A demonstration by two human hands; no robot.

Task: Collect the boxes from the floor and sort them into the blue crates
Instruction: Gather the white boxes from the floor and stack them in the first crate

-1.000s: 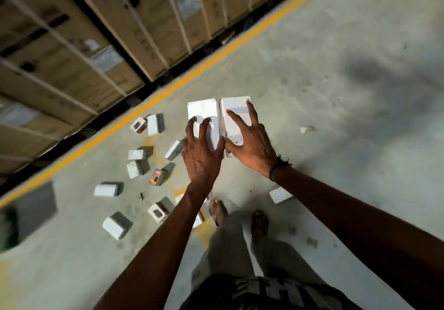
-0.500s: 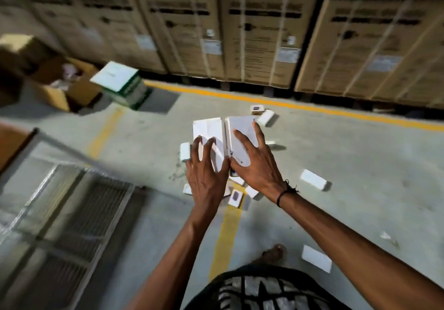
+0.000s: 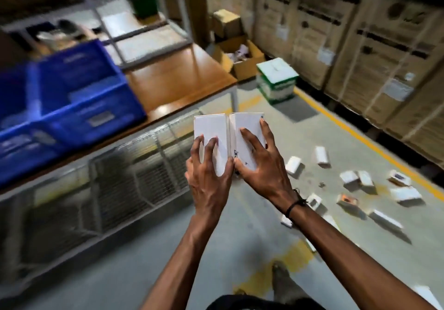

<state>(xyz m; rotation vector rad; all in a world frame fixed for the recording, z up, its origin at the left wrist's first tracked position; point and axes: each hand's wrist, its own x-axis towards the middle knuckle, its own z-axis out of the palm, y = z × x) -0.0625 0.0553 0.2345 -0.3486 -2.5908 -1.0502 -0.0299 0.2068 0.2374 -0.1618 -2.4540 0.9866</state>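
At centre frame our left hand (image 3: 208, 177) and right hand (image 3: 260, 169) each keep a clamped grip on a white box (image 3: 211, 133), side by side. The blue crates (image 3: 72, 98) wait at left on the surface (image 3: 177, 81); many small boxes (image 3: 406, 194) remain on the floor (image 3: 276, 107), lower right.

There is a single view, from the person's head, tilted forward and down along both outstretched arms. It sits close above the left hand (image 3: 208, 177) and right hand (image 3: 262, 165), which fill the centre. The wooden table (image 3: 177, 79) serves as landmark: it lies ahead and left of the camera, blurred, while the concrete floor (image 3: 276, 122) stretches right of it toward stacked cartons (image 3: 374, 52).
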